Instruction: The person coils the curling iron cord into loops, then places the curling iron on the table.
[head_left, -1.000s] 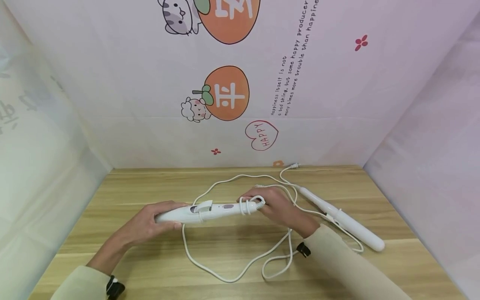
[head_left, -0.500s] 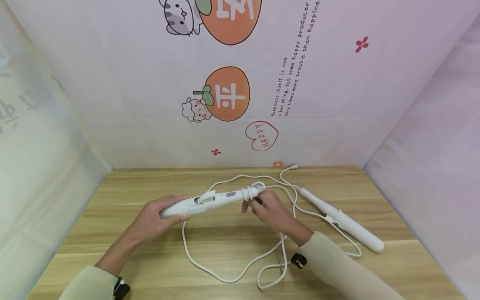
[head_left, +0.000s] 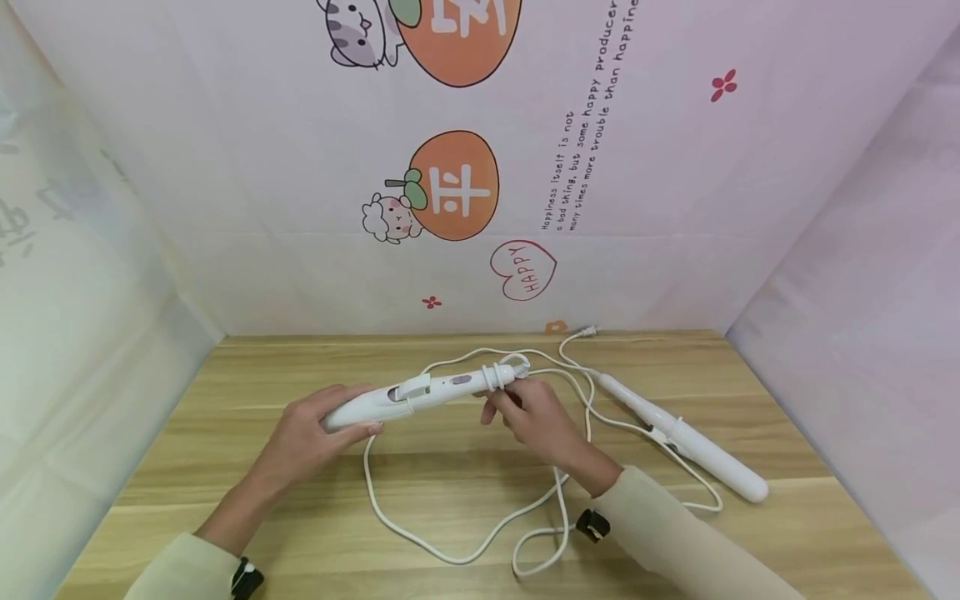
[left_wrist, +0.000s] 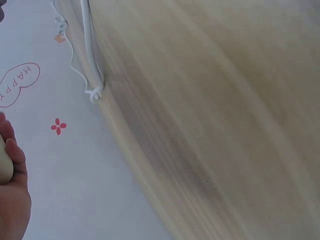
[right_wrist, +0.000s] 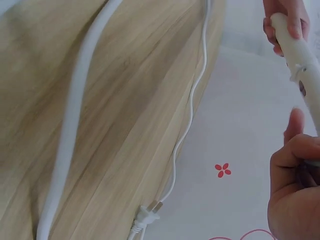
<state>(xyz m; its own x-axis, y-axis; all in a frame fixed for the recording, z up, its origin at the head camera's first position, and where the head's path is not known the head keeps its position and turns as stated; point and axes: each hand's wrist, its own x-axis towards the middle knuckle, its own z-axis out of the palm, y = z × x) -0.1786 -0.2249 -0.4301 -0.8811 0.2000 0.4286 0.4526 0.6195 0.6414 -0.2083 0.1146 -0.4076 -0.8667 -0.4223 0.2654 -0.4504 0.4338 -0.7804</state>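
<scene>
My left hand (head_left: 303, 437) grips the thick end of a white curling iron (head_left: 442, 390), held at a slant above the table with its lever and oval button facing up. A few turns of white cord (head_left: 491, 377) circle the iron's far end. There my right hand (head_left: 543, 421), fingers curled just under the handle's tip, holds the cord. In the right wrist view that hand (right_wrist: 292, 200) overlaps the lower end of the iron (right_wrist: 302, 70). Only part of the left hand (left_wrist: 12, 200) shows at the edge of the left wrist view.
A second white curling iron (head_left: 697, 446) lies aslant at the table's right, its cord beside it. A plug (head_left: 588, 332) sits by the back wall. Loose cord (head_left: 450, 560) loops across the wooden table (head_left: 300, 533). Printed sheets stand behind and at both sides.
The iron's cord end has risen and tilted away from me. My right hand has come from behind the handle to below its tip, and the hanging cord has shifted left.
</scene>
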